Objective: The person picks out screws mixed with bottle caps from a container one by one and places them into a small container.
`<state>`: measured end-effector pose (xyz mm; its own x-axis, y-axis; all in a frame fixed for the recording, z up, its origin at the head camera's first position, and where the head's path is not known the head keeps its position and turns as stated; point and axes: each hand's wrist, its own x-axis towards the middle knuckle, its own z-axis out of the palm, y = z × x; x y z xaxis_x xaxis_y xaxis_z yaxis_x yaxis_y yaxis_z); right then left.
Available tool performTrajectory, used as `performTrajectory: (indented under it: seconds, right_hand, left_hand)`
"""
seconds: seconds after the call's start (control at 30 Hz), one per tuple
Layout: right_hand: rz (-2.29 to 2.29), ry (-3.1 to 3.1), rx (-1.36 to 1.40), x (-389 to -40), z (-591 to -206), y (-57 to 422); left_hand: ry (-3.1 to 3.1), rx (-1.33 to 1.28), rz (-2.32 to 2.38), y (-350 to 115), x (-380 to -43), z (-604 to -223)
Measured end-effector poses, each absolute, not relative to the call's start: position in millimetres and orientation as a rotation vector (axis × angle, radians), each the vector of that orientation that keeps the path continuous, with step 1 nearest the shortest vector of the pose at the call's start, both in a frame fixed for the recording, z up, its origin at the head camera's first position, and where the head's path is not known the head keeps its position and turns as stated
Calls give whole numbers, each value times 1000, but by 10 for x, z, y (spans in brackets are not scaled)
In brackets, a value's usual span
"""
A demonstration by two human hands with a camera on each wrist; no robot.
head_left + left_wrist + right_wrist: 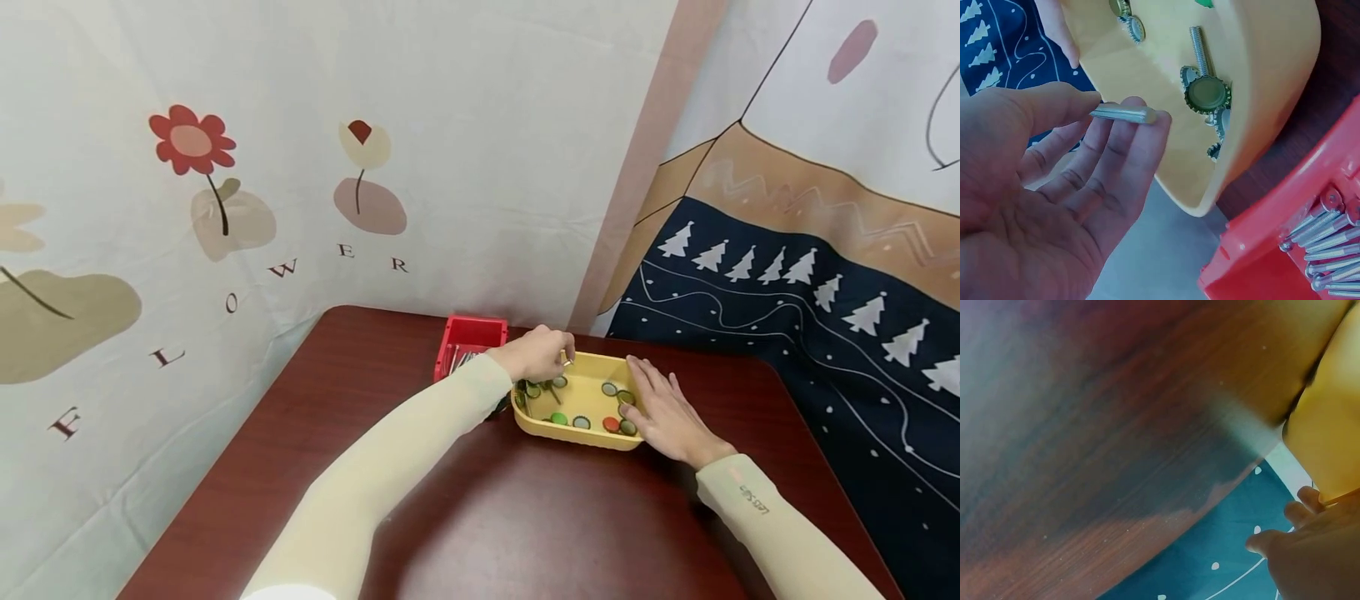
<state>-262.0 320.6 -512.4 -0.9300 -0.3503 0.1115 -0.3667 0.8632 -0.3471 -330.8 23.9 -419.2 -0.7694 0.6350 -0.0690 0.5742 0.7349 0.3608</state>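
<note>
My left hand (538, 354) is over the left end of a yellow plastic basin (585, 400). In the left wrist view, its thumb and fingertips pinch a short silver bolt (1125, 114). Extended fingers of my right hand (667, 417) rest on the basin's right rim. Several bottle caps lie inside, among them a green cap (558, 418) and a red cap (611, 424). Another bolt (1199, 50) leans by a dark olive cap (1207, 94) in the basin. Part of the basin's left end is hidden by my left hand in the head view.
Just left of the basin stands a red plastic box (480, 330) with several silver bolts (1334, 247) in it. Both containers are on a dark brown table (480, 508). Printed cloths (465, 150) hang behind the table and on its right.
</note>
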Motion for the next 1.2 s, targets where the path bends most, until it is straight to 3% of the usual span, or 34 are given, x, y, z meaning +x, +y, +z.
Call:
performTrajectory:
  seconds: [0.37, 1.2]
  right_hand:
    - [576, -2973, 571, -2616, -5144, 3229]
    - [548, -2962, 590, -2641, -5170, 3210]
  left_hand:
    - [2793, 965, 583, 79, -3226, -4252]
    - [2844, 674, 954, -506, -3262, -4247]
